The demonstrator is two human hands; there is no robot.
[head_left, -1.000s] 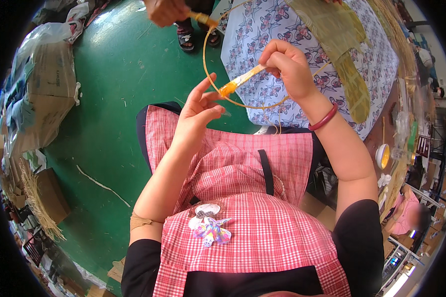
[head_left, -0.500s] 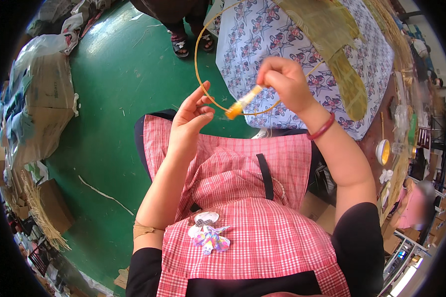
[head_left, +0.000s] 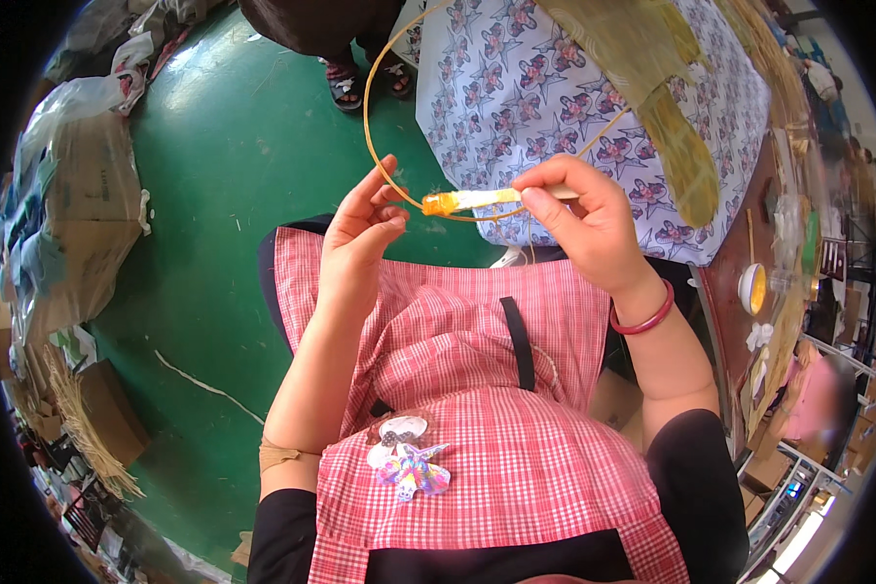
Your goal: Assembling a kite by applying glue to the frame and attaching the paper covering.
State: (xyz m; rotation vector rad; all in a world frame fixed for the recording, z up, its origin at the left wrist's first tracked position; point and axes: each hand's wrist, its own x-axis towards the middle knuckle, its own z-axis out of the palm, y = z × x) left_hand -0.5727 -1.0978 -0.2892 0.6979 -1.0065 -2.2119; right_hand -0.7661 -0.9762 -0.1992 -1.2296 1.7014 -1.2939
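My left hand [head_left: 352, 243] steadies a thin yellow hoop [head_left: 368, 117], its fingers bent around the near left part of the rim. The hoop is tilted up, and its far side runs past the top of the picture. Across the hoop's lower rim lies a pale flat-handled brush [head_left: 496, 198], pinched between the thumb and fingers of my right hand [head_left: 594, 222]. Thick orange-yellow paste coats the brush's tip, which meets or nearly meets the rim close to my left fingertips.
Beyond my hands stands a table with a patterned white-purple cover [head_left: 496, 88], an olive translucent sheet [head_left: 686, 156] draped on it. A white bowl [head_left: 752, 289] of yellow paste sits at right. Another person's sandalled feet [head_left: 346, 90] are ahead; plastic-wrapped boxes [head_left: 78, 195] stand left.
My right hand has lowered and turned, so the brush went from slanting to nearly level, its tip shifting left along the rim. The hoop and my left hand moved slightly left.
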